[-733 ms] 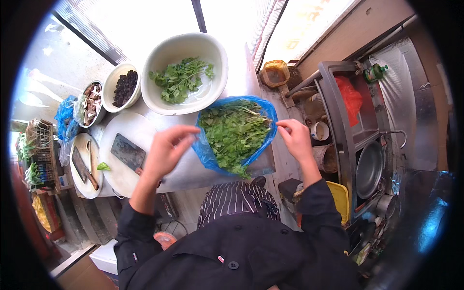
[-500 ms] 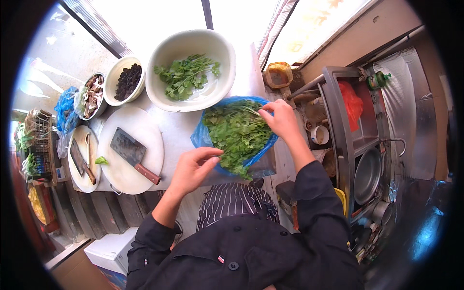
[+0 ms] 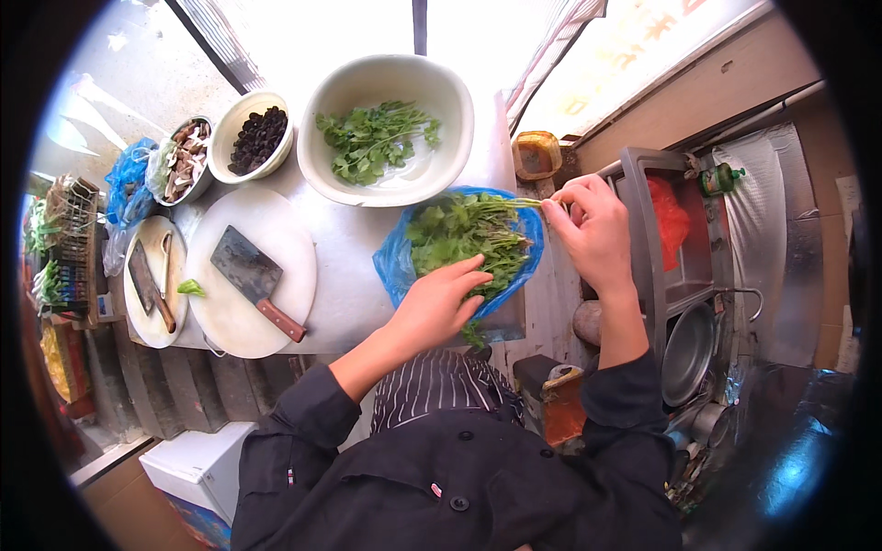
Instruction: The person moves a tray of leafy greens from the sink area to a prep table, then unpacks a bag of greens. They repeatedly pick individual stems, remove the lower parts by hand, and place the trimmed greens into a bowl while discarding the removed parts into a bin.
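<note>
A leafy bunch of cilantro (image 3: 459,230) fills a blue plastic bag (image 3: 393,266) at the table's near right edge. My left hand (image 3: 439,301) lies over the near side of the bunch with its fingers stretched out, open. At the bag's right rim, my right hand (image 3: 593,225) pinches the ends of a few cilantro stems (image 3: 525,202), pulled out straight to the right; their leafy ends are hidden in the bunch. Just beyond the bag stands a large white basin (image 3: 317,174), with loose cilantro sprigs (image 3: 372,142) inside it.
Left of the bag, a cleaver (image 3: 248,266) lies on a round white board (image 3: 216,317). A smaller board (image 3: 147,317) holds a knife (image 3: 147,280). Behind them stand a bowl of dark fungus (image 3: 259,140) and a bowl of sliced mushrooms (image 3: 186,163). A metal sink (image 3: 689,275) is at right.
My right hand has moved right and drawn stems out past the bag's rim. My left hand has moved right onto the bunch. The view has shifted slightly.
</note>
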The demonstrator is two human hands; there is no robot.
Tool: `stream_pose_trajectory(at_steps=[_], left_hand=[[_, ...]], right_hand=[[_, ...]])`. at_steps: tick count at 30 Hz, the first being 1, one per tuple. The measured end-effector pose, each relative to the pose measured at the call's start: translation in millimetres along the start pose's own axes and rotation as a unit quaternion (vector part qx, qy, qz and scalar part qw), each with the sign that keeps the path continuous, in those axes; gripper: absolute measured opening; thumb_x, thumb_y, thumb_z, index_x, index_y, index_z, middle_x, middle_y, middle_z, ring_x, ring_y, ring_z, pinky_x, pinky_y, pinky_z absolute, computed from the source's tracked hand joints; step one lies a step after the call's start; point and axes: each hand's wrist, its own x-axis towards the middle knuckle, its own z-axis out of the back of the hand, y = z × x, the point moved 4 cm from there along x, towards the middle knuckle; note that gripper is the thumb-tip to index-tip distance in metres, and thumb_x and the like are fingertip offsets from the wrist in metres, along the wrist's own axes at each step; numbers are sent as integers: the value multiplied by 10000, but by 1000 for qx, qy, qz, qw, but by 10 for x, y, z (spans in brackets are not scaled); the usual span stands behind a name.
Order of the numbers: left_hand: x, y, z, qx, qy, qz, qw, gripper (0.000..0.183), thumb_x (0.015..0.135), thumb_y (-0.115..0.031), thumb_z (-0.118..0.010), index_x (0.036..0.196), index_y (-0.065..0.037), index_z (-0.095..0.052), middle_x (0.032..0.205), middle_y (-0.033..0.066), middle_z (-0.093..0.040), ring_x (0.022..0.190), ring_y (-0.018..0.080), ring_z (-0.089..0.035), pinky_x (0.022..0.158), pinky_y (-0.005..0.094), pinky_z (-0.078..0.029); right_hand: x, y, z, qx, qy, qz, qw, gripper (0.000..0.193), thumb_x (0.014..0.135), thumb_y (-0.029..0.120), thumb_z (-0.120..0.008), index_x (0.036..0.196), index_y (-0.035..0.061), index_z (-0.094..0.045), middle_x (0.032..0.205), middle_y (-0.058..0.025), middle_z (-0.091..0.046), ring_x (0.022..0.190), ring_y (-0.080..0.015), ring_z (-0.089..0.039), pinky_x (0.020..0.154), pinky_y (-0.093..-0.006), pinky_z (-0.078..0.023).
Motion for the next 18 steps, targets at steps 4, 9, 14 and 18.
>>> stream_pose_trajectory(at_steps=[4,9,14,18], left_hand=[[57,50,-148,39,1,-6,999,411,947,-137,-750,1347,-52,-704,1562,251,-584,1290,433,-656,1093,493,-548],[81,68,-184,85,27,14,996,421,936,-148,-770,1338,-42,-706,1537,244,-602,1270,430,-658,1078,500,-552],[3,-394,117,-22,18,-18,999,362,940,-116,-783,1291,-51,-724,1323,198,-729,1156,389,-720,964,457,-596],[38,-870,704,-86,-114,-102,984,351,915,-22,-807,1257,-54,-735,1165,150,-770,1044,314,-759,841,425,-617]], right_hand=[[-17,175,303,23,-27,18,999,135,903,104,-835,878,17,-735,906,-64,-669,647,-157,-565,624,-320,-471],[-33,200,628,118,-70,15,990,214,968,99,-802,854,10,-643,904,-11,-619,729,-79,-508,642,-266,-424],[-63,40,778,244,-63,-55,966,231,1050,134,-738,863,29,-652,875,68,-553,720,-23,-444,597,-224,-327],[-173,-127,741,375,-33,-125,918,185,1067,161,-714,916,55,-700,788,90,-508,647,-5,-394,546,-217,-278]])
